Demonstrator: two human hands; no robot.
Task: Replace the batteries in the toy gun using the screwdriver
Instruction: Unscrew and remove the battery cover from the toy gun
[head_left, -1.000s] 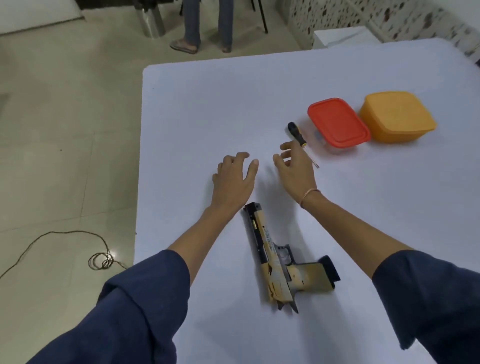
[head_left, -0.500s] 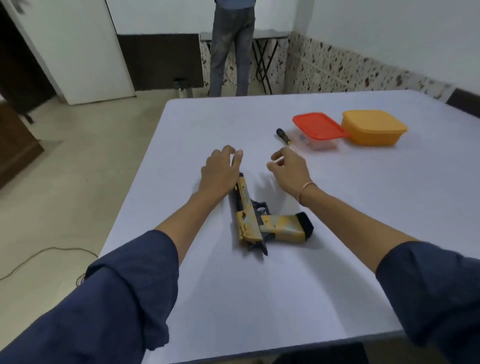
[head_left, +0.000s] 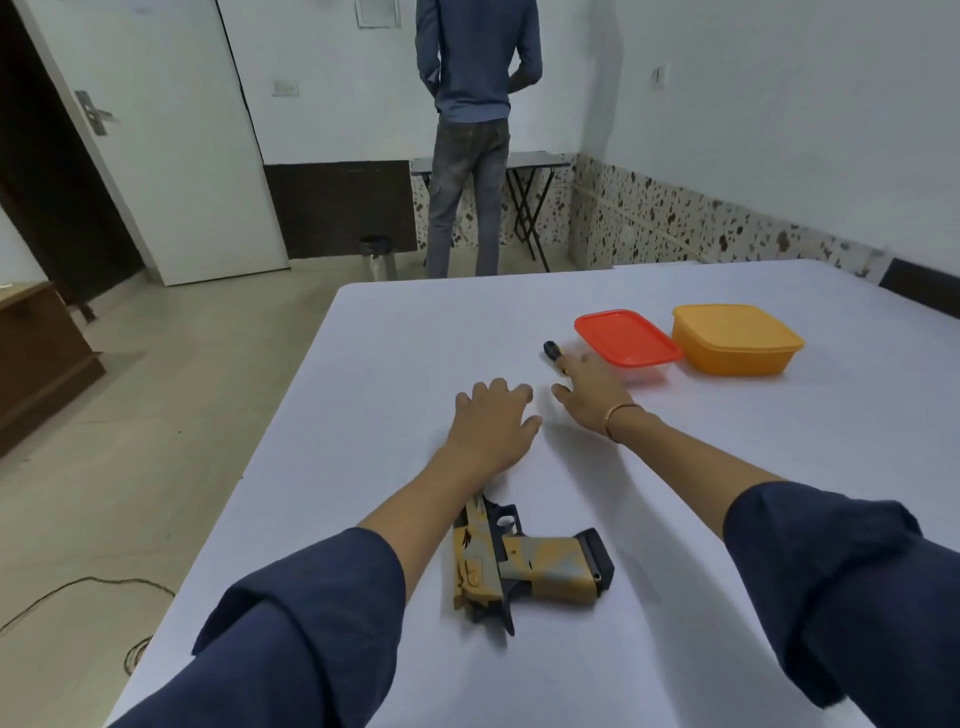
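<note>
At 8 o'clock on the floor, a loose cable (head_left: 78, 584). At 10 o'clock, a white door (head_left: 171, 130) standing open. At 12 o'clock, a person (head_left: 475, 104) in a blue shirt, back turned. Nearer, a white table (head_left: 415, 338). Near its middle, the left hand (head_left: 493, 426): lies palm down, fingers straight and a little apart, grips nothing. At 6 o'clock from it, partly under the forearm, the toy gun (head_left: 519, 564): lies flat on its side, barrel end hidden beneath the arm, grip pointing to 3 o'clock. At 1 o'clock from the left hand, the screwdriver (head_left: 551, 350): shows only its black handle end, the rest hidden behind the right hand (head_left: 589, 397). Reaches over the tool with fingers extended and thumb apart; cannot tell whether the fingertips touch it. At 2 o'clock, a red-lidded box (head_left: 626, 338), then an orange box (head_left: 737, 340) just beside it
</note>
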